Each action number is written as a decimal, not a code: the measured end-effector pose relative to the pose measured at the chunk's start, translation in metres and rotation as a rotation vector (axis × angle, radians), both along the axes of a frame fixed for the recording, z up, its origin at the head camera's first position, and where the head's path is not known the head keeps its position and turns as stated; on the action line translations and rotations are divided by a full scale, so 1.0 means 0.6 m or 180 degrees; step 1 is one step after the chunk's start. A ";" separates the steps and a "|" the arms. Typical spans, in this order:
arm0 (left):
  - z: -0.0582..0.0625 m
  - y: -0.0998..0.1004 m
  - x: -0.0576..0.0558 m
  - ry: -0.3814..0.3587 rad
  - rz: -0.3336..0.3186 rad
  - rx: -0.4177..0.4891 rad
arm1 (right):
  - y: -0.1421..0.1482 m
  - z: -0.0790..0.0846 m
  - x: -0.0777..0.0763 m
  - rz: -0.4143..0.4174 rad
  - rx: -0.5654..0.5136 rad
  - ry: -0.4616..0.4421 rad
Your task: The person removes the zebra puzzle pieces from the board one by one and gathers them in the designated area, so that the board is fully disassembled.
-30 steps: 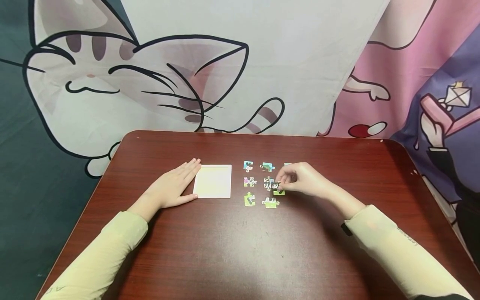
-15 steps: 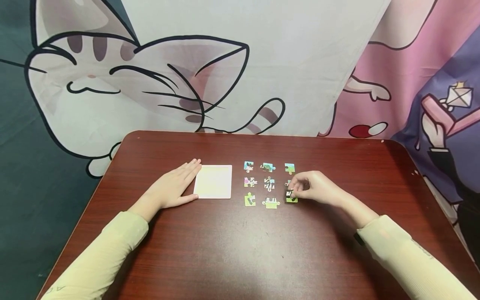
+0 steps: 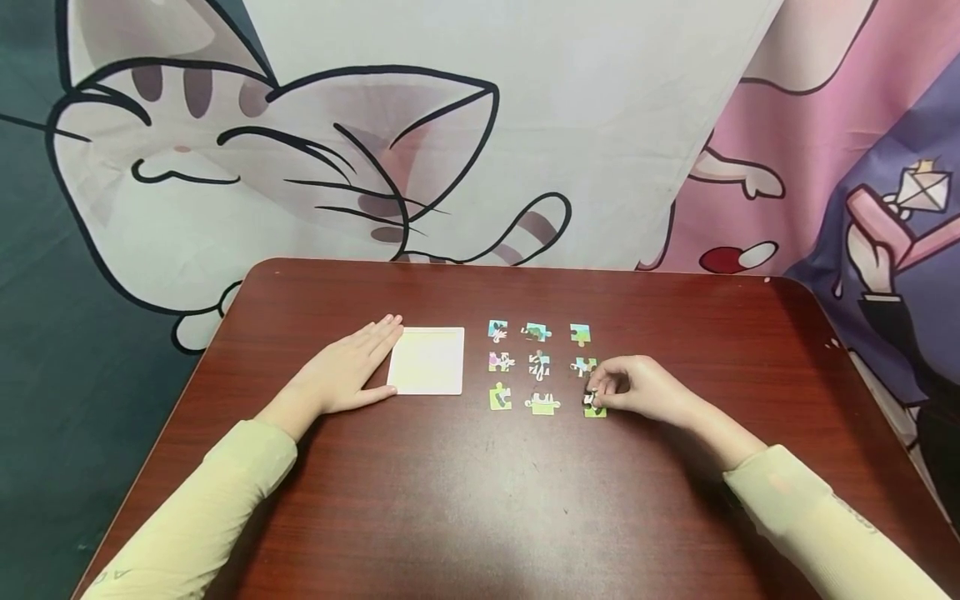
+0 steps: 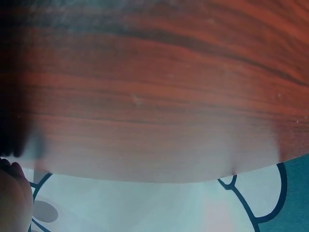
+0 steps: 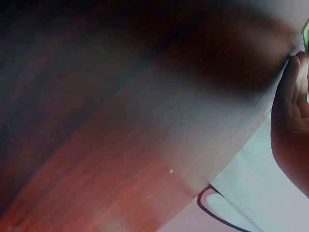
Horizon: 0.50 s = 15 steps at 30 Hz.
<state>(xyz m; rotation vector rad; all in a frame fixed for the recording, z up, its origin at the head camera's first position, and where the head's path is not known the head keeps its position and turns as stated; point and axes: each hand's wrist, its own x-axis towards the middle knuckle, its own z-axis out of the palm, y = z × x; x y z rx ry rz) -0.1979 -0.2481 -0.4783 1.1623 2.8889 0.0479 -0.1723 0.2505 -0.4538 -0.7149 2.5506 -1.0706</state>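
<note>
My left hand (image 3: 339, 368) lies flat on the table with its fingers straight. Its fingertips and thumb are at the left edge of a pale square board (image 3: 426, 361). With thumb and fingers, my right hand (image 3: 641, 387) pinches a black, white and green puzzle piece (image 3: 596, 410), partly hidden by the fingertips. That piece is at the lower right of a grid of jigsaw pieces. Nearest it are a piece (image 3: 582, 367) just above and a green and white piece (image 3: 542, 404) to its left. Only part of each hand shows in the wrist views.
More puzzle pieces lie apart in rows, among them a blue-green piece (image 3: 580, 334), a middle piece (image 3: 538, 364) and a left corner piece (image 3: 500, 397). The brown wooden table (image 3: 480, 500) ends at a far edge before a cat-print cloth (image 3: 600, 125).
My right hand has carried the puzzle piece from beside the middle piece rightward and nearer to me, uncovering the right column's pieces. The left hand and the board have stayed put.
</note>
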 end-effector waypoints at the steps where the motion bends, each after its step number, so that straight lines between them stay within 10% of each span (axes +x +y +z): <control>1: 0.000 0.000 0.000 0.0007 -0.0007 0.0007 | 0.000 -0.001 0.000 0.0005 0.0017 0.0061; 15: 0.002 0.000 0.003 -0.0070 0.0060 0.0040 | -0.006 -0.007 0.009 -0.0031 0.0213 0.0503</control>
